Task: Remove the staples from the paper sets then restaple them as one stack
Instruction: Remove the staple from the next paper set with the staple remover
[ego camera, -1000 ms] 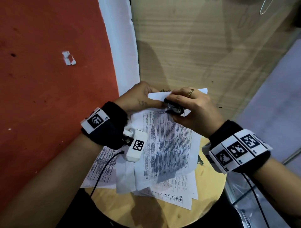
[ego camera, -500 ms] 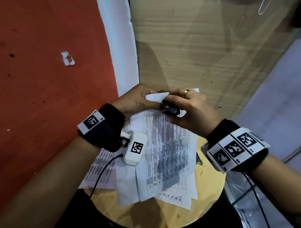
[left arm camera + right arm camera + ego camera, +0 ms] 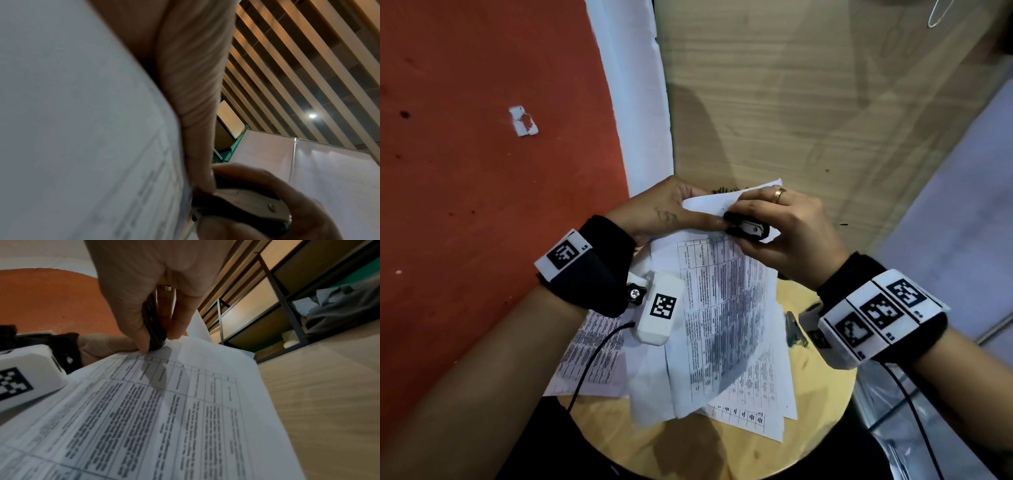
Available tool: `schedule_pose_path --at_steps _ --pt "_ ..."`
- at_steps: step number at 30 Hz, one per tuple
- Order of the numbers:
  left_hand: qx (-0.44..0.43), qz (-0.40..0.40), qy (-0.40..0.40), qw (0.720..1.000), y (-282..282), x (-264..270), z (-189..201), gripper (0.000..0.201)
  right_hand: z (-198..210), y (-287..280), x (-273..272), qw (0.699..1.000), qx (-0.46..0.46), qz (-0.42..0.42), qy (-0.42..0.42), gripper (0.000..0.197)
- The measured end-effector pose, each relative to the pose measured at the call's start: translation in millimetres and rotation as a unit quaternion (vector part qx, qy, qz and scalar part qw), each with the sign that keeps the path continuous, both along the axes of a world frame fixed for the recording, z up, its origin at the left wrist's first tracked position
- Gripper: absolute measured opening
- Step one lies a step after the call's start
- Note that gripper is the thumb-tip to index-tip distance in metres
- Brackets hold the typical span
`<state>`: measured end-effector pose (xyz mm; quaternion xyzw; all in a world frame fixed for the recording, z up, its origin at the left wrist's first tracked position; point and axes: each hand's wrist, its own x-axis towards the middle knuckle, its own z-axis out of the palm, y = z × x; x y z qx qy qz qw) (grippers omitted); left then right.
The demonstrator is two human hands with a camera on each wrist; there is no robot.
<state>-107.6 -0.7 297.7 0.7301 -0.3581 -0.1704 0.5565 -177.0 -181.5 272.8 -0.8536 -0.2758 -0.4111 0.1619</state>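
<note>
Paper set (image 3: pixel 78 129): fills the left of the frame, close and blurred; faint table print near its edge.
Left hand (image 3: pixel 195 78): thumb lies along the sheet's edge, tip down against the staple remover.
Staple remover (image 3: pixel 252 209): black body, metal plate with a rivet, at the paper's corner.
Right hand (image 3: pixel 287 203): fingers curled round the remover.
Background: slatted ceiling, one spot lamp (image 3: pixel 312 115), white panels (image 3: pixel 308 162).
</note>
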Motion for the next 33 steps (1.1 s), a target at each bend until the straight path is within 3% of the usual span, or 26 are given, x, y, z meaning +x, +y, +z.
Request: schedule_pose_path --at_steps 4,8,13,16,19,23,26,33 --pt "-0.026 0.009 0.011 1.0 -1.2 -2.2 -2.3 0.016 -2.0 -2.4 -0.7 0.992 0.103 0.035 0.062 0.026" --pt "-0.041 0.019 0.01 0.999 -2.3 -1.9 -2.8 0.013 -4.4 -2.9 -2.0 0.98 0.175 0.059 0.073 0.028" --pt "-0.055 0.006 0.007 0.998 -4.3 -5.4 -3.6 0.039 -6.7 -4.3 -2.8 0.961 0.245 0.078 0.106 0.032" --pt "-0.062 0.025 0.0 0.998 -6.8 -6.2 -6.7 0.029 -6.3 -4.2 -3.3 0.958 0.253 0.078 0.107 0.032" --pt "-0.051 0.081 -0.067 0.993 -13.1 -1.2 -14.2 0.006 -8.0 -1.5 -1.6 0.967 0.237 0.047 0.08 0.028" --pt "-0.016 0.189 -0.195 0.962 -19.5 11.3 -26.7 0.046 -10.6 1.6 2.1 0.967 0.254 -0.015 0.03 0.023" --pt "0.001 0.215 -0.211 0.954 -9.7 22.3 -33.0 0.055 -18.1 -6.2 2.3 0.948 0.311 -0.063 0.009 0.024" --pt "0.022 0.17 -0.181 0.968 6.3 30.6 -25.4 0.052 -62.3 -22.9 0.5 0.893 0.372 -0.147 0.206 0.031"
